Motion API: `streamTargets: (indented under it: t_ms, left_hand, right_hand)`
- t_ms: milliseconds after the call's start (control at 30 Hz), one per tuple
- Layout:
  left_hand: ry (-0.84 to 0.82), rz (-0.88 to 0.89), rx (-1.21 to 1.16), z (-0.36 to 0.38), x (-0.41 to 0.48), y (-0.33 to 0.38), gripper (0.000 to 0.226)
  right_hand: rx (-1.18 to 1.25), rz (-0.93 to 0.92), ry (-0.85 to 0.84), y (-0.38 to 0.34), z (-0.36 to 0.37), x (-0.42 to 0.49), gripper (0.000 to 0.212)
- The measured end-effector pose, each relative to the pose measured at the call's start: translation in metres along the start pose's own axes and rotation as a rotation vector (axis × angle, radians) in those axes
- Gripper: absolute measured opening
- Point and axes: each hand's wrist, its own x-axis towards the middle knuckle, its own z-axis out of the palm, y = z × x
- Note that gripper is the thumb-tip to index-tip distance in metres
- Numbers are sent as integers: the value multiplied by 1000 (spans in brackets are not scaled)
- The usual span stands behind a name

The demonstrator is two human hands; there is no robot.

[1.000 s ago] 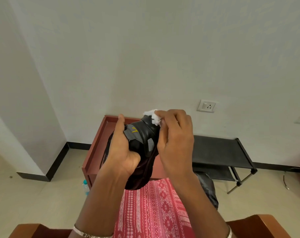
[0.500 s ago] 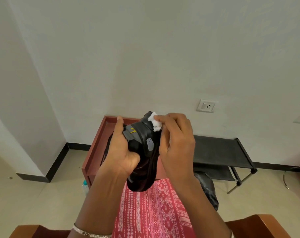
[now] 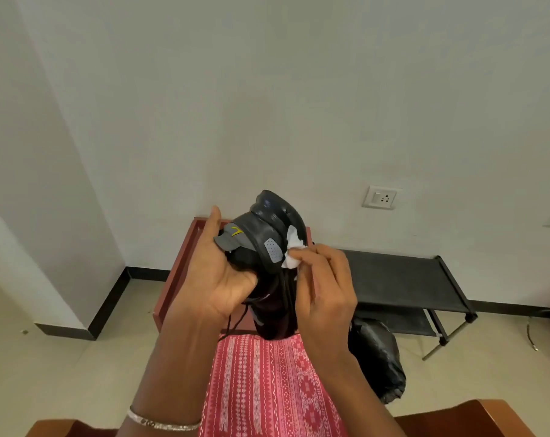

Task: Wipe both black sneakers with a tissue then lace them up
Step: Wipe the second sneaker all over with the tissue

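Status: wipe stage, first sneaker. Left hand grips sneaker at frame centre; right hand pinches tissue against its right side. Lace hangs loose, so lacing not started. Second sneaker not identifiable; likely under halfway.

L hand raised, curled round sneaker, one digit straight up above grip. R hand just right of it, fingertips pinching tissue vs sneaker side.
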Motion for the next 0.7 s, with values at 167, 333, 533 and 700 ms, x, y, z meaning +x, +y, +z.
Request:
streamTargets:
  t_ms: [167,333,533,700]
  left_hand:
    - [-119,26,161,9,-7,3,68]
    - [-252,118,362,6,-12,8,45]
    - [-204,239,528,7,-12,12,26]
    - [-218,292,565,14,-12,10,41]
  right_hand:
    - [40,-8,22,-2,13,31,20]
    - [81,49,-5,-11,19,35,20]
    - [163,137,-51,-14,22,-2,15]
    - [187,155,16,-22,20,16,16]
